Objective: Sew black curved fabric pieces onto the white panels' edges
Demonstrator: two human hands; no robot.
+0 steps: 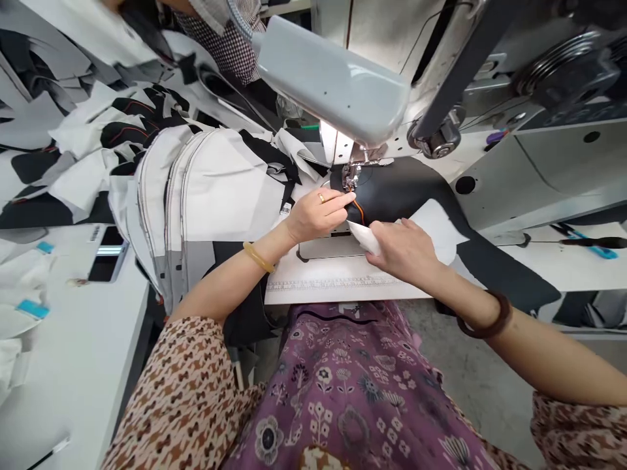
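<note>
A grey concrete floor (465, 352) shows below the work area. A long white bench (83, 346) runs along the left, another white bench (563, 271) stands to the right, and a co-worker in a checked garment (220, 46) sits beyond.

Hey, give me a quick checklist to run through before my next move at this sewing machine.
1. Black fabric panel under the presser foot: ok, it lies beneath the foot.
2. Left hand clear of the foot: not ok, its fingertips sit very close to it.
3. Right hand on the white fabric piece: ok, it is pinching the piece.
4. Orange cord lined up along the panel's edge: cannot tell, the left fingers partly cover it.
5. Needle position: cannot tell, it is too small to see.
</note>
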